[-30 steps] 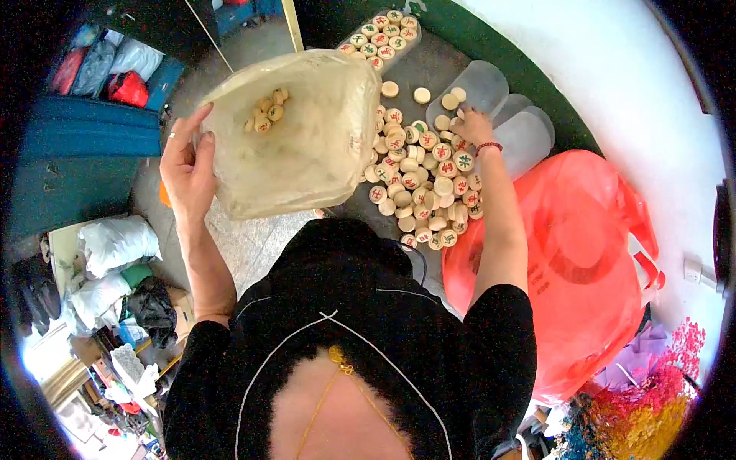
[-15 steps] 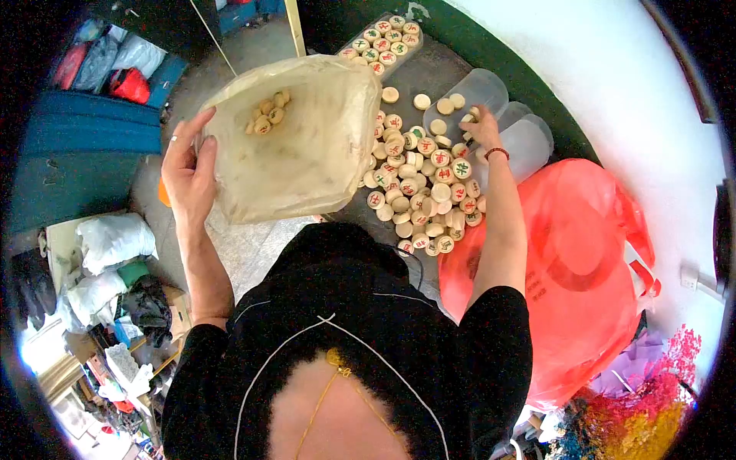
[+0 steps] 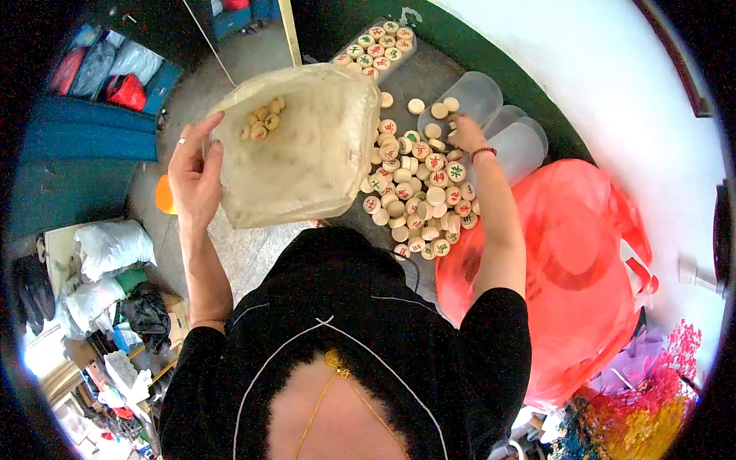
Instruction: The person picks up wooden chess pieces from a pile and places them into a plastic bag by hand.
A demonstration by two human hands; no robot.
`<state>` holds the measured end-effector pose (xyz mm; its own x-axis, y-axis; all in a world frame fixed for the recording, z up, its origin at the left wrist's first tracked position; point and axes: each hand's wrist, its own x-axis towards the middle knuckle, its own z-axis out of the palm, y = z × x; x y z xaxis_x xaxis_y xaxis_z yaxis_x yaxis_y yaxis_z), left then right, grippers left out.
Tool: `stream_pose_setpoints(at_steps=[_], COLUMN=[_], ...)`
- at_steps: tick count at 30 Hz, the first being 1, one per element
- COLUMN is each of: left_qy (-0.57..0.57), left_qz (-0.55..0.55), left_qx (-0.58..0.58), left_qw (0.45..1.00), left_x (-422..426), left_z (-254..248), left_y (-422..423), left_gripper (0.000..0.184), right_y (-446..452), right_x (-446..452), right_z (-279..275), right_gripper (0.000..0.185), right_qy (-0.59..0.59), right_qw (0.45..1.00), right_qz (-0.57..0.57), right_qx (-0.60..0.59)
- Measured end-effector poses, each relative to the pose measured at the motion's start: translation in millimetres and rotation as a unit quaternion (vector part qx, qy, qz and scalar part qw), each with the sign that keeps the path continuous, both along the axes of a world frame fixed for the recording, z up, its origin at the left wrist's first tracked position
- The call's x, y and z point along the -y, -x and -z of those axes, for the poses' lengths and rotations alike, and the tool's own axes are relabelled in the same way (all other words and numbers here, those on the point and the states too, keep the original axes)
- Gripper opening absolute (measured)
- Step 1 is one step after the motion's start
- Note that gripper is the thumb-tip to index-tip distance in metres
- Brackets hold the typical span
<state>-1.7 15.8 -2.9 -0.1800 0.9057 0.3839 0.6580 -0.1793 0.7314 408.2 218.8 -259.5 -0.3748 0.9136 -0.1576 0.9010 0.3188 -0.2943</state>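
My left hand (image 3: pixel 197 172) grips the left rim of a yellowish translucent plastic bag (image 3: pixel 307 180), thumb on one side and fingers on the other. Several xiangqi pieces (image 3: pixel 261 123) lie inside this bag. To its right, a loose heap of round wooden xiangqi pieces (image 3: pixel 422 180), some marked in red or green, covers the dark surface. My right hand (image 3: pixel 466 136) is closed at the heap's upper right edge, fingers curled down around pieces; its fingertips are partly hidden. Just beyond it lies a clear plastic container (image 3: pixel 477 96), with a few pieces at its left end.
A clear container (image 3: pixel 381 47) filled with rows of pieces lies at the back. More clear containers (image 3: pixel 521 142) sit right of my right hand. A large red plastic bag (image 3: pixel 552 284) bulges beside my right forearm. A white wall (image 3: pixel 598 84) curves along the right.
My right hand has moved slightly left and down, its fingers curling in toward the heap. My left hand and the yellowish bag stay nearly in place; the view has shifted a little.
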Motion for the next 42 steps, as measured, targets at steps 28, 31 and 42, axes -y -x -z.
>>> stream_pose_setpoints(at_steps=[28, 31, 42], left_qy=[0.054, 0.014, -0.004], left_qz=[-0.022, -0.002, 0.004], left_qx=[-0.025, 0.003, -0.009], left_qw=[0.998, 1.000, 1.000], left_x=[1, 0, 1], left_z=[0, -2, 2], left_y=[-3, -10, -10], left_gripper=[0.033, 0.034, 0.033], right_y=[39, 41, 49], right_x=[-33, -34, -22], right_z=[17, 16, -4], right_gripper=[0.040, 0.047, 0.049], right_qy=[-0.038, -0.048, 0.008], right_qw=[0.985, 0.988, 0.992], right_qz=[0.169, 0.146, 0.128], right_qx=[0.023, -0.013, 0.004])
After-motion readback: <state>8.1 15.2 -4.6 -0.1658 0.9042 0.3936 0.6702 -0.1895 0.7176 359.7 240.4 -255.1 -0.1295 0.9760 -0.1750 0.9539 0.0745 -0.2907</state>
